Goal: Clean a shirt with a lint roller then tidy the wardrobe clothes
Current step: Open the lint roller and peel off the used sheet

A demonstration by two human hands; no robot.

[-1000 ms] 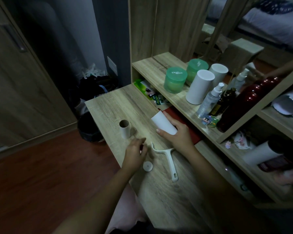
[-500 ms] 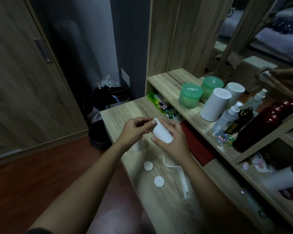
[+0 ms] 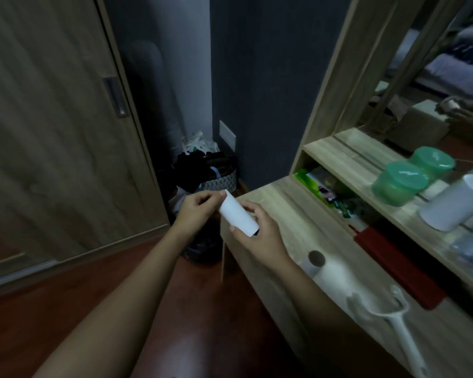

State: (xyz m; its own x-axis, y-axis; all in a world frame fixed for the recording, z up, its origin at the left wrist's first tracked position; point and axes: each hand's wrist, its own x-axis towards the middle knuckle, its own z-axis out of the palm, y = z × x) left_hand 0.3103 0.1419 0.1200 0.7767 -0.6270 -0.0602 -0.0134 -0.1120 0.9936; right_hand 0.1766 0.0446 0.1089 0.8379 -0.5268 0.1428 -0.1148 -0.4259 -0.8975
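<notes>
Gripping the lint roll [image 3: 238,214] in the right hand [image 3: 260,236], pinching its top end with the left hand [image 3: 197,207], mid-air past the counter [image 3: 292,214] corner above the bin [image 3: 202,251]; liable to fall in if jerked loose.

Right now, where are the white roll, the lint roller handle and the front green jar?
white roll [image 3: 239,215]: head view, middle of its side.
lint roller handle [image 3: 397,330]: head view, upper stem.
front green jar [image 3: 399,177]: head view, lid top.

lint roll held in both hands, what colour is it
The lint roll is plain white, with no pattern; the head view shows it best.
</notes>
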